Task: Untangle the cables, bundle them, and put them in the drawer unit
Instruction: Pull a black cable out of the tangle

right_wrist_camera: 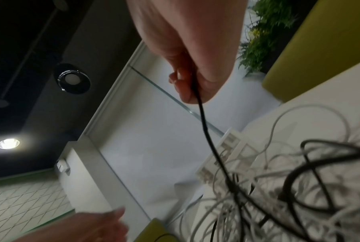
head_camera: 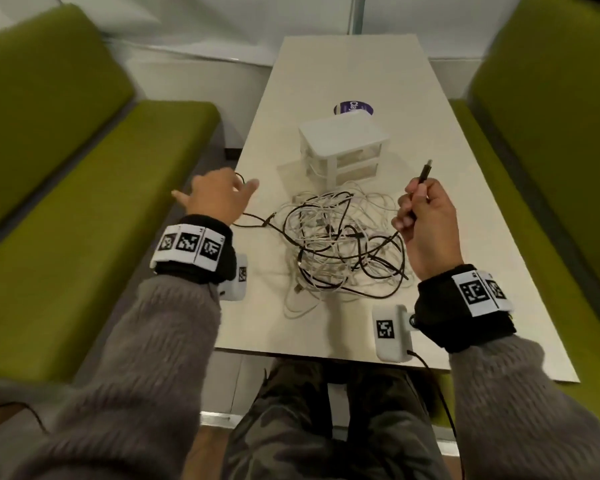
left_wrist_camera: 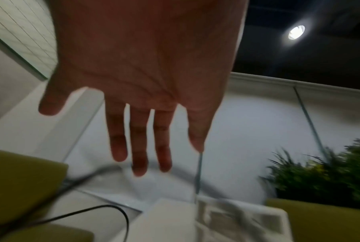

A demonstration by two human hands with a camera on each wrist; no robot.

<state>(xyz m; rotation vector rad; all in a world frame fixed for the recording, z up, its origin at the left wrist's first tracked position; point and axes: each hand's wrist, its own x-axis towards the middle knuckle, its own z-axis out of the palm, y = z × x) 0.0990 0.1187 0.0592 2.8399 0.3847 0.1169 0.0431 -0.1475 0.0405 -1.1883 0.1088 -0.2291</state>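
A tangled heap of black and white cables lies on the table in the head view, in front of a small white drawer unit. My right hand is raised beside the heap and grips a black cable near its plug end, which sticks up above the fingers. The cable runs down into the heap. My left hand hovers at the table's left edge with straight, spread fingers, holding nothing. A loose black cable end lies just under it.
Green benches flank the table on the left and right. A round purple sticker sits behind the drawer unit. The table's near edge is above my knees. A green plant stands beyond the seats.
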